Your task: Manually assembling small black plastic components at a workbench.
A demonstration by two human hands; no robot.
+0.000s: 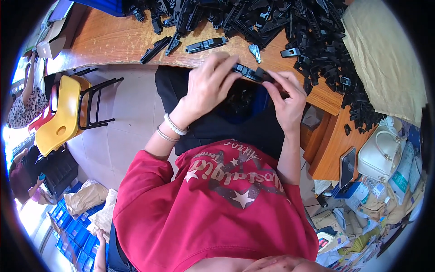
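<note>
Over the table's front edge, a slim black plastic part (246, 70) spans the gap between my two hands. The fingers of my left hand (209, 85) are closed on its left end. Thumb and fingers of my right hand (288, 96) pinch at its right end, where a small dark piece shows; whether that piece is separate I cannot tell. A similar long black part (206, 45) lies on the table just beyond my left hand. Beside it is a small pale shiny piece (255, 53). Below the hands, a blue container (259, 105) with dark contents sits at my lap.
A large heap of black plastic parts (253, 20) covers the far table (108, 36) and runs down its right side. Brown paper (380, 54) lies at the right, near a white handbag (379, 153) and a phone (347, 167). Left are a yellow chair (63, 113), blue crates (74, 231) and other people.
</note>
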